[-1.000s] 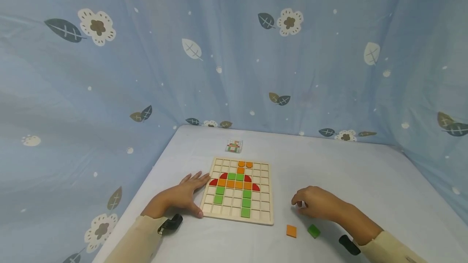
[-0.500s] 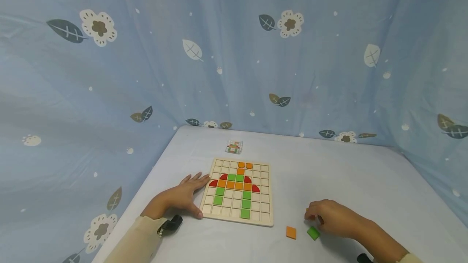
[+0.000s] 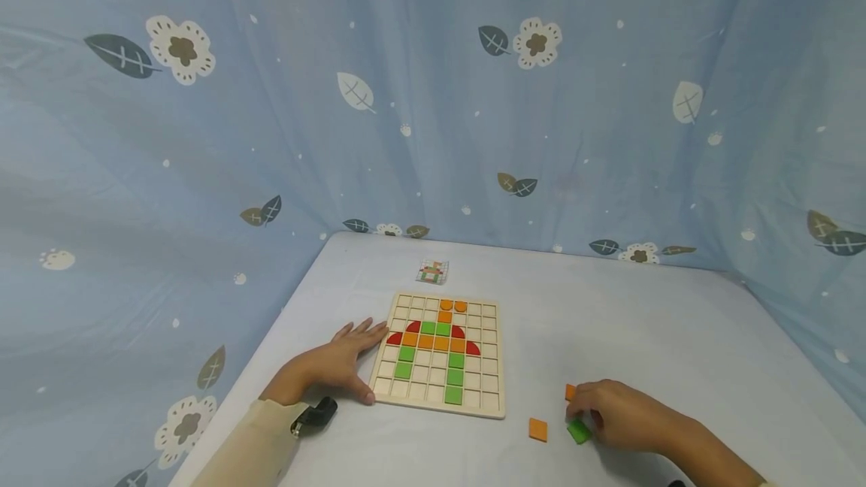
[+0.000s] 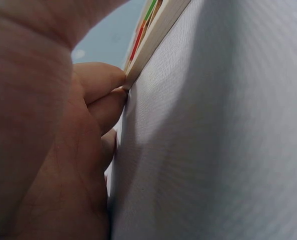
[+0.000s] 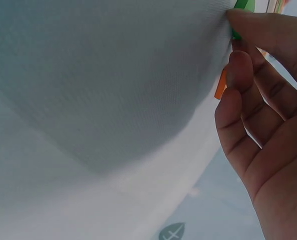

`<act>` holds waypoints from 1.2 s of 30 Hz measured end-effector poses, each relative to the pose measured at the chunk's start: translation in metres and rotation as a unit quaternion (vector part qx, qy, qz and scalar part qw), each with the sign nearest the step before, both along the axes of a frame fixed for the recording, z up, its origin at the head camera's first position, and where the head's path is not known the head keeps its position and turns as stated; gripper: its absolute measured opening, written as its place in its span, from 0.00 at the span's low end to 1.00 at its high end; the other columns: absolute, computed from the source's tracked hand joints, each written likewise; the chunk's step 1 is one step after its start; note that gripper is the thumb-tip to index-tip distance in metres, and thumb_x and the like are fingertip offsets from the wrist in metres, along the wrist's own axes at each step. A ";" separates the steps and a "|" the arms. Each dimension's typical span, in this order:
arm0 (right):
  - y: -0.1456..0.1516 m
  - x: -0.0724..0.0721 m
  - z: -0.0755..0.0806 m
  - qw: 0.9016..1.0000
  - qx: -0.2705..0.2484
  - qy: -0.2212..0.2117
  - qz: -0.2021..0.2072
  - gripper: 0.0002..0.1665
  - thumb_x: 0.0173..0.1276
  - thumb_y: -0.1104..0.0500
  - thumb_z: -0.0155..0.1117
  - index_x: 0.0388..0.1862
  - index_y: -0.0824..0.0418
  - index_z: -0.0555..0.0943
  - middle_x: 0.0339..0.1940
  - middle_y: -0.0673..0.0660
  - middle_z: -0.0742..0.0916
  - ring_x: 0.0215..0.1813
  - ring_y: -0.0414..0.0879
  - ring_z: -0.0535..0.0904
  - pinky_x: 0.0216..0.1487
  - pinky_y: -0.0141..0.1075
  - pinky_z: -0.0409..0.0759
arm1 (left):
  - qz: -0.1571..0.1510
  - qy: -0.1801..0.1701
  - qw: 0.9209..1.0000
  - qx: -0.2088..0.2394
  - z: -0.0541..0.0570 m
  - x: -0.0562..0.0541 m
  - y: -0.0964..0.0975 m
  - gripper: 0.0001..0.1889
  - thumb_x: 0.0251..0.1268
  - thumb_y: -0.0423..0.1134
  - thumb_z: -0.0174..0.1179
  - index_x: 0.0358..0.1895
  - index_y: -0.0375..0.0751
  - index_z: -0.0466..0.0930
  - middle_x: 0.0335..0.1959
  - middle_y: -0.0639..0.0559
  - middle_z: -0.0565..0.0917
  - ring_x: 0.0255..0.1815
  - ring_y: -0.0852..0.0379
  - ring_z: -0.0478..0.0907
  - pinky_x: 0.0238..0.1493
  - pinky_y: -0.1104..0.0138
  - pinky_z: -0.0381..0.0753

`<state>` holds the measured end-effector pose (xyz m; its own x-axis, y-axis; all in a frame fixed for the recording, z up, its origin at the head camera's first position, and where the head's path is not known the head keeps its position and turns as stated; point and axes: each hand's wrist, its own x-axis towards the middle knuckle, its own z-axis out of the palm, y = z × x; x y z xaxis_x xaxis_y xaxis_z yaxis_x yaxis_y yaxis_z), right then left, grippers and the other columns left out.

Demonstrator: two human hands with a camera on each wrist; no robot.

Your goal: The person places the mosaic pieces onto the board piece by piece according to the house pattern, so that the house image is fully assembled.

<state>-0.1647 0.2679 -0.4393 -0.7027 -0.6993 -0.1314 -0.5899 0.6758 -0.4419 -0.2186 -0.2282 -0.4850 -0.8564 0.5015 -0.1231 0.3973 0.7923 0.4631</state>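
A wooden grid board (image 3: 490,389) lies on the white table, with orange, green and red tiles set in its squares. At its left edge rests my left hand (image 3: 338,363), fingers spread, the fingertips and thumb touching the frame; in the left wrist view the fingers (image 4: 101,82) meet the board's side. My right hand (image 3: 625,415) is right of the board and pinches a green square tile (image 3: 579,431) at the tabletop between thumb and index finger. An orange tile (image 3: 570,392) shows just beyond those fingers, partly hidden. Another orange tile (image 3: 537,430) lies flat to their left.
Behind the board lies a small picture card (image 3: 432,271) with a coloured grid figure. A blue curtain (image 3: 433,96) with leaves and flowers stands round the table's back and sides. White tabletop (image 3: 609,307) extends to the right of the board.
My right hand has moved right and toward me, from beside the board to the green tile, which it now pinches. The orange tile beyond it has come into view. My left hand stays put.
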 end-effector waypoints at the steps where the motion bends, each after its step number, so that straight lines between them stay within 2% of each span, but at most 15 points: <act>1: 0.000 0.000 0.000 1.000 0.002 -0.003 -0.004 0.25 0.52 0.75 0.66 0.37 0.44 0.86 0.34 0.31 0.80 0.35 0.32 0.74 0.39 0.33 0.80 | 0.000 0.000 1.000 -0.001 0.000 0.000 0.000 0.68 0.25 0.69 0.76 0.78 0.48 0.53 0.78 0.58 0.53 0.79 0.52 0.37 0.75 0.50 0.34; 7: 0.002 0.001 -0.001 1.000 -0.006 -0.021 -0.020 0.21 0.50 0.69 0.70 0.37 0.44 0.86 0.32 0.32 0.80 0.30 0.32 0.73 0.31 0.30 0.76 | 0.004 -0.005 1.000 0.000 0.001 0.001 0.001 0.67 0.26 0.67 0.76 0.77 0.48 0.54 0.78 0.58 0.53 0.79 0.52 0.37 0.74 0.50 0.34; 16: 0.003 0.001 -0.005 0.999 -0.021 -0.028 -0.015 0.17 0.50 0.59 0.77 0.39 0.45 0.86 0.32 0.33 0.79 0.30 0.32 0.73 0.30 0.29 0.75 | 0.006 -0.009 1.000 0.001 0.001 0.001 0.001 0.66 0.27 0.66 0.77 0.77 0.49 0.54 0.77 0.58 0.54 0.79 0.52 0.37 0.75 0.49 0.34; 23: -0.001 -0.001 -0.003 1.000 -0.012 -0.005 -0.025 0.13 0.51 0.58 0.77 0.36 0.44 0.85 0.29 0.33 0.79 0.30 0.32 0.72 0.30 0.29 0.75 | 0.007 -0.007 1.000 -0.002 0.001 -0.001 0.001 0.68 0.26 0.67 0.77 0.78 0.49 0.53 0.77 0.58 0.53 0.79 0.53 0.36 0.75 0.50 0.34; 30: -0.010 -0.010 -0.003 0.999 -0.019 0.034 -0.019 0.13 0.52 0.60 0.75 0.37 0.48 0.86 0.29 0.33 0.78 0.30 0.32 0.72 0.30 0.29 0.75 | 0.003 -0.006 1.000 -0.001 0.002 -0.002 0.001 0.67 0.27 0.67 0.77 0.78 0.48 0.53 0.78 0.58 0.53 0.79 0.52 0.37 0.75 0.50 0.34; 36: -0.025 -0.016 -0.004 0.999 -0.019 0.034 -0.031 0.13 0.52 0.58 0.75 0.38 0.48 0.87 0.28 0.34 0.78 0.29 0.33 0.72 0.29 0.29 0.75 | 0.007 -0.010 1.000 0.001 0.001 -0.001 0.001 0.67 0.26 0.67 0.77 0.78 0.49 0.53 0.78 0.59 0.52 0.79 0.52 0.36 0.74 0.50 0.33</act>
